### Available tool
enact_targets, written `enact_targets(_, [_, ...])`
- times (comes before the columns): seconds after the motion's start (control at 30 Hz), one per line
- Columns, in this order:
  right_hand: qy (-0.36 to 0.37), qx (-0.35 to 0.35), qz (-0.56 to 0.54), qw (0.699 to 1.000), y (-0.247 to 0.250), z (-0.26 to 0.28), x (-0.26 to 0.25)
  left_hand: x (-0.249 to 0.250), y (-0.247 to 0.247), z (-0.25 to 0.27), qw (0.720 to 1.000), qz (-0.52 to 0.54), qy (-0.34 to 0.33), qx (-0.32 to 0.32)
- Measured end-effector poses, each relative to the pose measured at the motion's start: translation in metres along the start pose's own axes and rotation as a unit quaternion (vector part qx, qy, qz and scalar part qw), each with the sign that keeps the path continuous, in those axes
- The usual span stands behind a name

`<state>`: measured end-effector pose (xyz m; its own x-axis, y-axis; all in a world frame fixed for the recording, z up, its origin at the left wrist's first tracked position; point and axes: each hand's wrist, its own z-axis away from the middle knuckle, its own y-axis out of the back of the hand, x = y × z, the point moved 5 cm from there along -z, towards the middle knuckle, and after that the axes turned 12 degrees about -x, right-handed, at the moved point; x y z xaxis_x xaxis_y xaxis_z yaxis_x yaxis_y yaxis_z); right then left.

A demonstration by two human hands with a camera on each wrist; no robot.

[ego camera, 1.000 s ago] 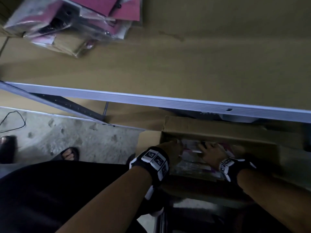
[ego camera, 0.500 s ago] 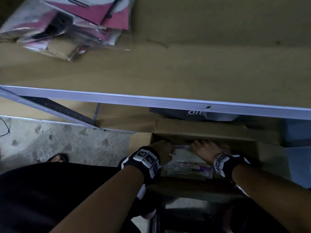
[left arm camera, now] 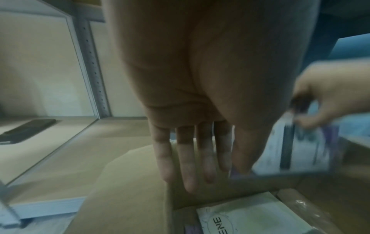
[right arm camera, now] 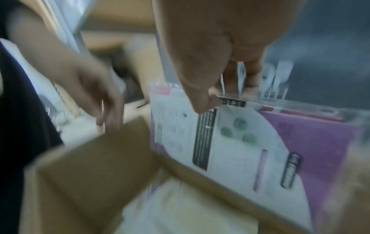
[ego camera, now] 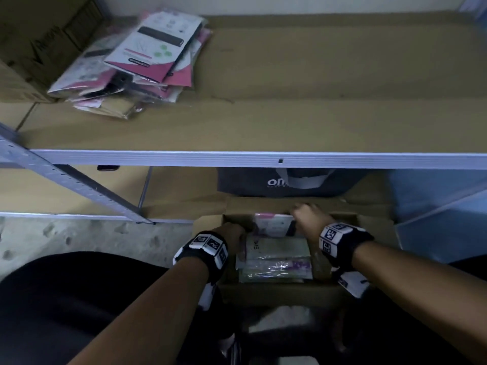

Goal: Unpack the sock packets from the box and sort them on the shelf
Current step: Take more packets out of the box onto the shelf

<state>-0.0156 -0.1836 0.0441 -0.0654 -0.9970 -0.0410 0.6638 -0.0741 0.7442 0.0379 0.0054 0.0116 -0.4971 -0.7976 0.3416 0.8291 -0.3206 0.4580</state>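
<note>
An open cardboard box [ego camera: 276, 295] stands on the floor below the shelf, with several sock packets [ego camera: 276, 252] lying flat inside. My right hand [ego camera: 303, 214] pinches the top edge of a white and pink packet [ego camera: 274, 223], which stands upright at the box's far side. The right wrist view shows thumb and fingers on that packet [right arm camera: 240, 142] at its hanger end. My left hand [ego camera: 233, 233] is at the box's left edge, its fingers [left arm camera: 188, 166] straight against the flap and holding nothing. A loose pile of packets [ego camera: 137, 64] lies at the shelf's back left.
The shelf's white front rail [ego camera: 237, 159] crosses above the box, with a slanted metal brace [ego camera: 79, 185] at left. A dark bag [ego camera: 284, 181] sits behind the box and a blue bin [ego camera: 434, 206] to its right. A cardboard carton [ego camera: 31, 48] stands beside the pile.
My right hand has gone from lying among the packets to pinching one and raising it upright. The left hand stays at the box's left edge. The view has tilted up toward the shelf.
</note>
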Motion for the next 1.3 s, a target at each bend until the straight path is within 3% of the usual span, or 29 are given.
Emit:
enact_targets(0.33, [-0.059, 0.129, -0.084, 0.986, 0.06, 0.104, 0.056, 0.036, -0.009, -0.007, 0.995, -0.101, 0.026, 0.005])
enact_targets(0.5, [-0.096, 0.137, -0.119, 0.979, 0.058, 0.145, 0.086, 0.031, -0.02, -0.044, 0.984, -0.174, 0.039, 0.002])
enact_targets(0.6, [-0.121, 0.134, -0.128, 0.975, 0.053, 0.16, 0.105, 0.015, -0.03, -0.097, 0.978, -0.202, 0.047, -0.01])
enact_targets(0.7, [-0.132, 0.138, -0.157, 0.969, 0.049, 0.166, 0.123, 0.005, -0.039, -0.139, 0.979, -0.195, 0.058, -0.025])
enact_targets(0.83, [-0.123, 0.145, -0.174, 0.966, 0.042, 0.162, 0.139, 0.041, -0.027, -0.11, 0.979, -0.189, 0.058, -0.041])
enact_targets(1.0, [-0.095, 0.16, -0.192, 0.964, 0.038, 0.158, 0.151, 0.046, -0.035, -0.149, 0.98, -0.177, 0.053, -0.069])
enact_targets(1.07, [-0.081, 0.166, -0.201, 0.962, 0.038, 0.156, 0.151, 0.053, -0.039, -0.157, 0.97, -0.215, 0.057, -0.097])
enact_targets(1.3, [-0.056, 0.185, -0.217, 0.957, 0.035, 0.152, 0.158, 0.046, -0.063, -0.188, 0.954, -0.281, 0.042, -0.093])
